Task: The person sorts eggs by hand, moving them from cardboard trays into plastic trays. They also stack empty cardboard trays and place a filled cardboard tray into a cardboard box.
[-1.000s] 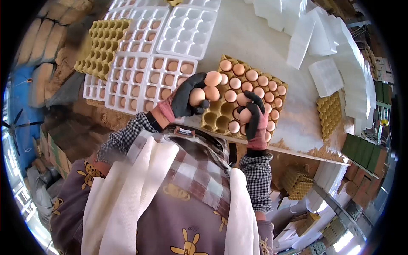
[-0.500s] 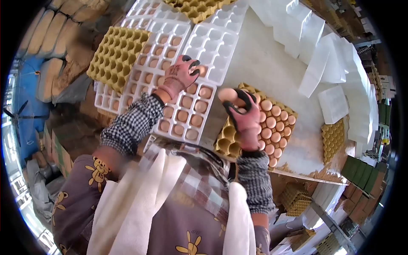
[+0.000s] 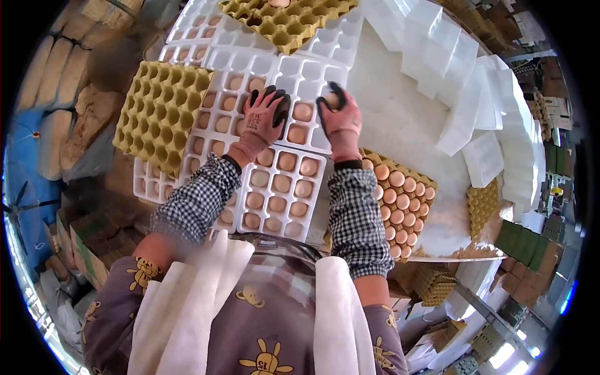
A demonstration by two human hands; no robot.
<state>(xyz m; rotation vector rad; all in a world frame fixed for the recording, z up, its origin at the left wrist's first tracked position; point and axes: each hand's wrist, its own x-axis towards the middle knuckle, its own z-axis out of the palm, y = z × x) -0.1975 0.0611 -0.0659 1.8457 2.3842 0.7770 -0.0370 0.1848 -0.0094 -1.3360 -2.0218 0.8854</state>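
White foam trays (image 3: pixel 322 164) with square pockets lie side by side on the table, many pockets holding brown eggs (image 3: pixel 281 183). My left hand (image 3: pixel 265 117), in a pink glove with black fingertips, is over the middle tray with its fingers curled downward; whatever lies beneath them is hidden. My right hand (image 3: pixel 339 115), gloved alike, pinches an egg (image 3: pixel 331 100) above the right column of the same tray. Close to my right forearm, a pulp tray (image 3: pixel 427 181) carries several rows of eggs. An empty pulp tray (image 3: pixel 159 115) rests on the foam trays at the left.
Another pulp tray (image 3: pixel 294 28) with an egg lies across the far foam trays. White foam trays (image 3: pixel 431 56) stand in a leaning row at the right. A small pulp tray stack (image 3: pixel 482 209) is at the table's right edge, and more stacks (image 3: pixel 434 284) are below it.
My right hand has moved from the egg-filled pulp tray up and left to the foam tray. My left hand is slightly lower in view, and the camera view has shifted.
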